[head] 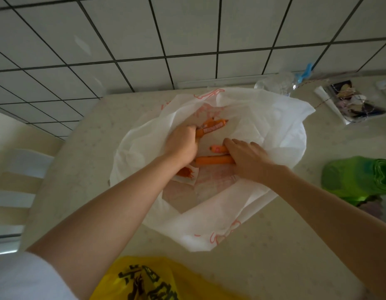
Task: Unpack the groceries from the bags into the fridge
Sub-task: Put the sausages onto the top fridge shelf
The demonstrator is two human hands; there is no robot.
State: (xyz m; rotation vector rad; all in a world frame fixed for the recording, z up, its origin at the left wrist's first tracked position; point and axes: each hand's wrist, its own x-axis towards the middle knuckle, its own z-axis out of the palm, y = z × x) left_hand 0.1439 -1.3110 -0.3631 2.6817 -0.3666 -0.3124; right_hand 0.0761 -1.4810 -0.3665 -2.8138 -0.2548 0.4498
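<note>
Evidently both hands are working inside the white bag [263,135], which is lying spread open on the table [263,263]; the left hand [181,144] is curling round a bundle of orange sausage sticks [211,127] toward the bag's far side, and the right hand [248,159] is closing its fingers over two more sausages [211,160] near the bag's middle. Slipping looks like the main risk; the sticks are smooth and thin, so one could be sliding out of either fistful and dropping back into the bag, or the loose plastic could be snagging on a wrist and dragging along. A small orange-printed packet [185,173] is lying just under the left wrist, half covered, and might be getting overlooked. How many sticks each hand is holding is hard to judge, since the fingers are hiding them; the label print is blurring. A yellow bag [148,280] on the near side of the white bag is being cut off by the frame edge, a green bag [356,178] to its right is showing nothing of its contents, and the fridge is not appearing anywhere.
</note>
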